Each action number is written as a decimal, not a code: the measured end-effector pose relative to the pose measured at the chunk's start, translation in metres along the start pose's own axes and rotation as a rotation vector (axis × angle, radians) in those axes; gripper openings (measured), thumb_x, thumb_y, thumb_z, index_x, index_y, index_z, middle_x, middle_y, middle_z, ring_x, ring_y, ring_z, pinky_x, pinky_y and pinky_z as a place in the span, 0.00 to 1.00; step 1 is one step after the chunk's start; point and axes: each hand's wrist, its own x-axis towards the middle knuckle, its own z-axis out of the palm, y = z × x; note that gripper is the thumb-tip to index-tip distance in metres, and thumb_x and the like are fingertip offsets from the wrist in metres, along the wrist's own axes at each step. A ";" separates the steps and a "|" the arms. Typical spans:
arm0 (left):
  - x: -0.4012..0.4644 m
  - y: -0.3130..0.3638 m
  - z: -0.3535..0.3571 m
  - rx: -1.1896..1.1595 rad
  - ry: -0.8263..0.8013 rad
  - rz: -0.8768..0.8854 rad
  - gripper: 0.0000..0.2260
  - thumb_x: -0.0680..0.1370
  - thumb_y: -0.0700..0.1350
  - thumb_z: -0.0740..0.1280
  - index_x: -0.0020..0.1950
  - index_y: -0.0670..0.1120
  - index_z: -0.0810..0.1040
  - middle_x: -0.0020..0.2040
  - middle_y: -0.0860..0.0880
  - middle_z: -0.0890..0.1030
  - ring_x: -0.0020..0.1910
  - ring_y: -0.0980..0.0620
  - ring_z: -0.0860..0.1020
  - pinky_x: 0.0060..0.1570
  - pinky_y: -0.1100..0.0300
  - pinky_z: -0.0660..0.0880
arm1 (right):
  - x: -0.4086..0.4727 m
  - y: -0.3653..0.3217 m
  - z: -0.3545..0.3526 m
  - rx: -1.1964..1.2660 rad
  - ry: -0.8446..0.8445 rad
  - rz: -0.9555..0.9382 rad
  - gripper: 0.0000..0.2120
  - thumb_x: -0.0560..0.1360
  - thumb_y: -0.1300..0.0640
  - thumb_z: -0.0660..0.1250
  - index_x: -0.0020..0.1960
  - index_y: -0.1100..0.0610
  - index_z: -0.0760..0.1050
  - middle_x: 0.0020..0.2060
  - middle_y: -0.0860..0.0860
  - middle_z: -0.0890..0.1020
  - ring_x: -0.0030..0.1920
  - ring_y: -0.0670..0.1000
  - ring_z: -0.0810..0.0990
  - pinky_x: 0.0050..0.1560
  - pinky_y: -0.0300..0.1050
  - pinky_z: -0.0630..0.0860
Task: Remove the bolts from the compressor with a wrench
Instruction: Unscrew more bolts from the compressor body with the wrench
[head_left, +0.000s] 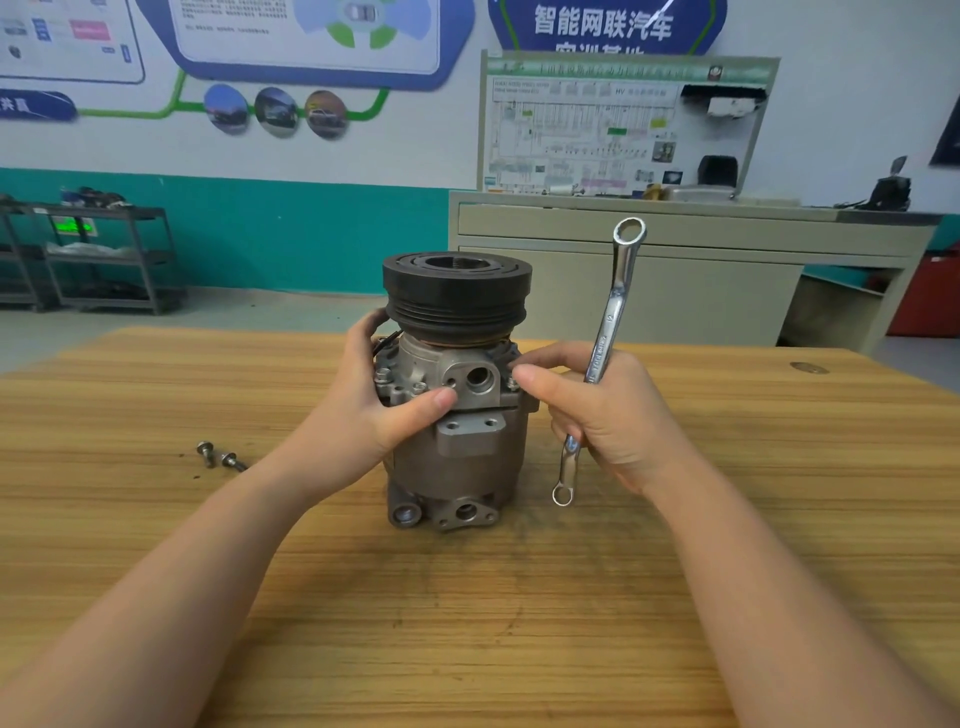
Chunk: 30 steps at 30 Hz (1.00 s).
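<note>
Grey upright compressor, black pulley on top; steel wrench; two loose bolts left.

My left hand covers the compressor's left flank, so whatever sits there is hidden. My right hand wraps the wrench's middle, hiding that stretch of shank. The bolt at my fingertips is mostly covered (I can't tell if it's seated). The wall posters' tops are cropped, their small print unreadable.
</note>
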 end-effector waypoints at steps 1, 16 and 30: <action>0.000 0.000 0.000 0.001 -0.003 0.002 0.48 0.65 0.60 0.72 0.78 0.55 0.48 0.60 0.70 0.63 0.53 0.85 0.64 0.47 0.85 0.65 | 0.000 0.000 0.000 -0.020 -0.006 -0.005 0.02 0.68 0.53 0.72 0.40 0.51 0.82 0.18 0.45 0.69 0.20 0.45 0.64 0.27 0.39 0.64; 0.000 0.000 -0.001 0.023 -0.008 -0.010 0.48 0.65 0.61 0.72 0.78 0.56 0.48 0.59 0.72 0.61 0.51 0.87 0.62 0.46 0.85 0.64 | -0.003 -0.023 -0.013 0.755 -0.144 0.138 0.24 0.72 0.38 0.59 0.33 0.55 0.82 0.19 0.49 0.74 0.18 0.44 0.68 0.25 0.34 0.60; -0.002 0.003 0.000 -0.013 -0.005 0.018 0.51 0.61 0.65 0.71 0.77 0.55 0.49 0.60 0.70 0.63 0.52 0.86 0.64 0.47 0.85 0.64 | 0.002 -0.007 0.000 0.082 0.027 0.082 0.14 0.57 0.48 0.78 0.37 0.54 0.80 0.23 0.45 0.66 0.21 0.44 0.61 0.21 0.34 0.58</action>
